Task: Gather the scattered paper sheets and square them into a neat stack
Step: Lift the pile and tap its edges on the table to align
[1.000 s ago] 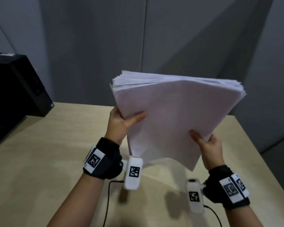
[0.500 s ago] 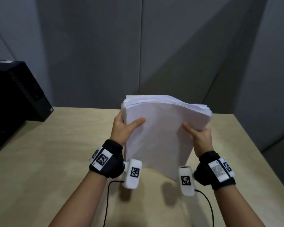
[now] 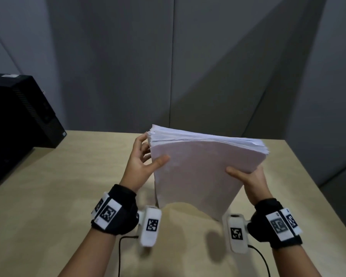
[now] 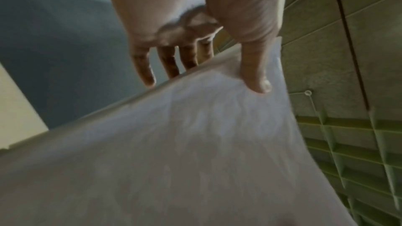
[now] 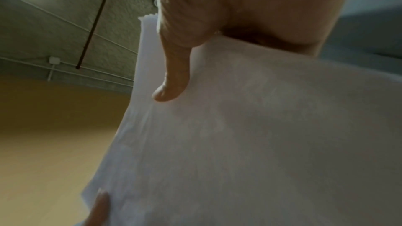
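Observation:
A thick stack of white paper sheets [image 3: 198, 172] stands nearly upright and tilted over the wooden table [image 3: 48, 196]. Its top edge is slightly uneven and its lower corner is close to the tabletop. My left hand [image 3: 152, 150] holds the left edge loosely, thumb on the front face and fingers spread behind the top left corner. My right hand [image 3: 248, 176] grips the right edge, thumb in front and fingers hidden behind. The left wrist view shows the left hand [image 4: 206, 68] pinching the stack [image 4: 195, 143]. In the right wrist view the right thumb [image 5: 172, 75] presses on the stack [image 5: 261, 135].
A black computer case [image 3: 18, 108] stands at the table's far left. Thin black cables [image 3: 119, 252] run from the wrist cameras toward me. Grey wall panels rise behind the table, and its right edge [image 3: 318, 192] lies close to my right hand.
Both hands have brought the stack down from chest height toward the table. The left fingers have loosened and spread at the stack's left edge.

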The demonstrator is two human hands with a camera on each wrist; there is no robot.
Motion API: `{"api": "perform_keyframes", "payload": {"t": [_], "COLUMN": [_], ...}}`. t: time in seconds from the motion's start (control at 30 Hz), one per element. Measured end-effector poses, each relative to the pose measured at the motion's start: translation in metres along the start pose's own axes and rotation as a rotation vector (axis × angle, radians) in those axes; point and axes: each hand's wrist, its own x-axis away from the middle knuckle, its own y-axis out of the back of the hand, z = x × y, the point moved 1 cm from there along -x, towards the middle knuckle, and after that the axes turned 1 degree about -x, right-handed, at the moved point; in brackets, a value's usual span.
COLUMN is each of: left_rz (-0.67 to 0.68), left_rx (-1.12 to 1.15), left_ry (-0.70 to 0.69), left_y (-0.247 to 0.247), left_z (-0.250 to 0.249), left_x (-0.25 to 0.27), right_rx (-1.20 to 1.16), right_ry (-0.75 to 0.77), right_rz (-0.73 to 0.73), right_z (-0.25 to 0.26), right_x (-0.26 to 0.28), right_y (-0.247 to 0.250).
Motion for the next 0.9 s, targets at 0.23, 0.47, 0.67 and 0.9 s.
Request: {"api": "perform_keyframes", "payload": {"t": [0.23,0.47,0.67,0.9], "left_rz": [0.186,-0.196,-0.019,0.107], "left_rx": [-0.005,0.021,0.037,-0.012], "left_ry": [-0.021,-0.22,-0.155,-0.082], "left_y": [-0.006,-0.036,-0.018,-0.001], "left_z": [-0.012,-0.031,-0.016,-0.002], "left_x": [-0.028,-0.024,-0.015,-0.016], "right_rx": [-0.095,-0.123,-0.071,-0.074], "right_ry": [0.043,0.118,0.103,0.077], "right_rz": [0.013,-0.14,-0.069,-0.025], "right_z": [0.003,0.017,0.014,0.009], "right_x": [-0.008,-0.013,-0.006,-0.003], "right_y": [-0.004,-0.014,0.002,0.001]}}
